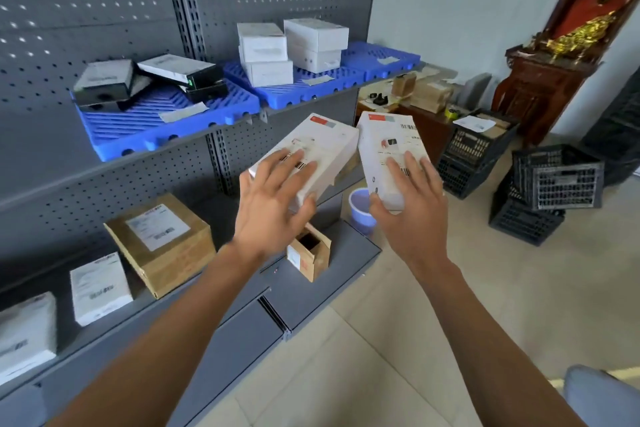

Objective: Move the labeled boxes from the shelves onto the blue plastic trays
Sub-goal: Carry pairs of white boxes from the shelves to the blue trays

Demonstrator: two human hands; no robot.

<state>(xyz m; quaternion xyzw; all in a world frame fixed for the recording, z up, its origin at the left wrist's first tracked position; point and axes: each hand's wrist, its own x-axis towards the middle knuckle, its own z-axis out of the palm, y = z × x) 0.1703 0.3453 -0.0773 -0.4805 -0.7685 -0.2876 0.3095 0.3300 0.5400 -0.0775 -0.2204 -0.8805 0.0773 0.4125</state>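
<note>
Boxes, white and labeled: one held in left hand (273, 204), box (311, 156); one in right hand (412, 208), box (391, 156), side by side above grey lower shelf (311, 295). Below the hands: brown carton (162, 243). Beyond the hands: blue trays (166, 121) on upper shelf, carrying black and white boxes. Right: black crates (557, 180) on tiled floor.

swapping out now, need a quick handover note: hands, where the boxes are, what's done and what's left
Left hand: holds a white labeled box, lifted in front of the shelves.
Right hand: holds a second white box.
Done: white boxes stacked on the middle blue tray; dark boxes on the left blue tray.
Left: place both held boxes on a tray; the lower shelf holds a brown carton, a white box and more.
</note>
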